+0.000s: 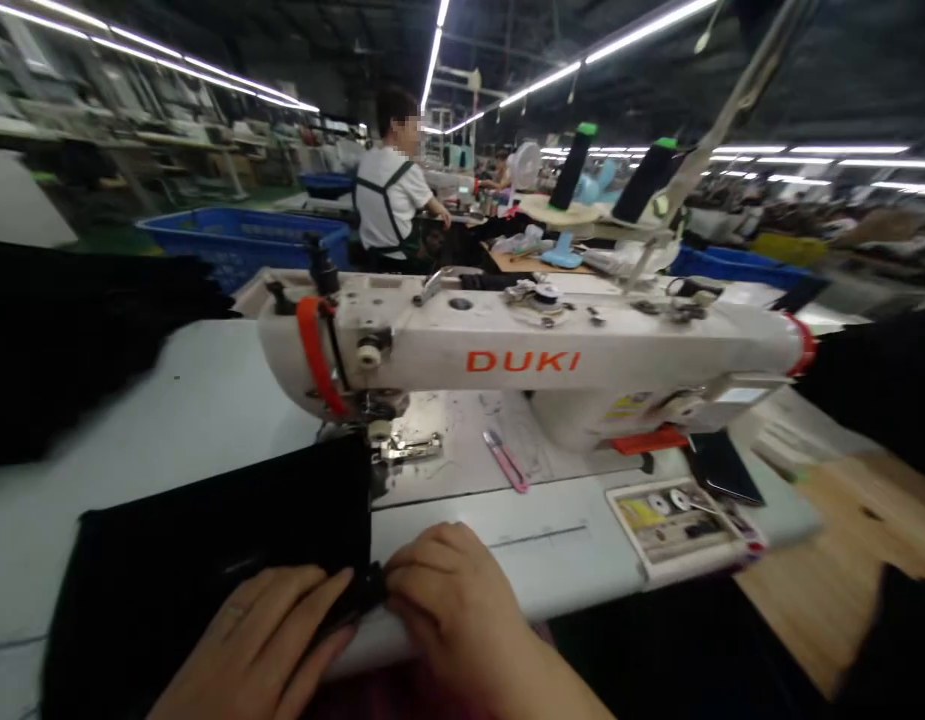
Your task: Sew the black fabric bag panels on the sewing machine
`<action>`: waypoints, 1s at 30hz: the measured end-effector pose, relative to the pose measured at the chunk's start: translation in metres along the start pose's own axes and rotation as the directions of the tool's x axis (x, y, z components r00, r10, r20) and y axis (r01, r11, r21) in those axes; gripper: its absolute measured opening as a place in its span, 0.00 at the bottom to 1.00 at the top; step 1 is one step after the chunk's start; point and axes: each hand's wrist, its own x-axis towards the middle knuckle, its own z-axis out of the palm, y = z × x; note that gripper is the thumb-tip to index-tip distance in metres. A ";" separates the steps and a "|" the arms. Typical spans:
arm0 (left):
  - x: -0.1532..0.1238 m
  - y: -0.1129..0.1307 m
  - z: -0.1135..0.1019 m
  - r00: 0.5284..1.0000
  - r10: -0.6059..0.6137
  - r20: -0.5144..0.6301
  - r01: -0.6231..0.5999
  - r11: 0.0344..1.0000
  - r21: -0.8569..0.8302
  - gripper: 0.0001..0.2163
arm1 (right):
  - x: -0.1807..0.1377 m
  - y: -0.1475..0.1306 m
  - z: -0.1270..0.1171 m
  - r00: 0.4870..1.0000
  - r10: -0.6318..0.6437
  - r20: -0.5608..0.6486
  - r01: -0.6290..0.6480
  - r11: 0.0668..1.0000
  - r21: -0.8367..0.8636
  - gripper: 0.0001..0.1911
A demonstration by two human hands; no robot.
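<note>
A black fabric piece lies on the pale sewing table, its far right corner under the needle area of a white sewing machine marked DUKI. My left hand rests on the near part of this cloth, with the edge pinched between thumb and fingers. Close beside it, my right hand has its fingers curled in a pinch on the same edge, where the fabric looks folded. The fingertips of both hands nearly meet. Metal presser parts show just beyond the cloth's corner.
Pink-handled thread snips lie on the machine bed. A tray with bobbins and a dark phone sit at right. Black cloth is piled at left, near a blue basket. A co-worker sits beyond.
</note>
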 end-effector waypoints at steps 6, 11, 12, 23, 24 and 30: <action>0.011 0.005 -0.008 0.993 -0.024 0.119 0.007 0.990 0.141 0.26 | -0.003 -0.008 -0.013 1.000 -0.015 -0.021 0.017 0.998 0.061 0.08; 0.031 0.008 -0.012 0.987 0.093 0.132 -0.109 0.987 0.115 0.26 | 0.000 -0.008 -0.014 1.000 -0.019 -0.012 0.020 0.995 0.096 0.07; 0.033 0.008 -0.013 0.987 0.104 0.123 -0.117 0.988 0.105 0.25 | 0.001 -0.009 -0.017 1.000 -0.024 -0.002 0.024 0.993 0.112 0.07; 0.050 -0.004 -0.020 0.972 0.231 0.051 -0.234 0.971 0.042 0.16 | 0.049 0.006 -0.033 0.938 -0.147 0.312 0.188 0.977 -0.104 0.13; 0.053 -0.006 -0.020 0.971 0.230 0.063 -0.232 0.972 0.026 0.16 | 0.053 0.009 -0.032 0.931 -0.148 0.332 0.197 0.973 -0.118 0.12; 0.067 -0.027 -0.009 0.972 0.203 0.116 -0.195 0.977 -0.083 0.14 | 0.072 0.023 -0.032 0.927 -0.152 0.342 0.213 0.966 -0.148 0.10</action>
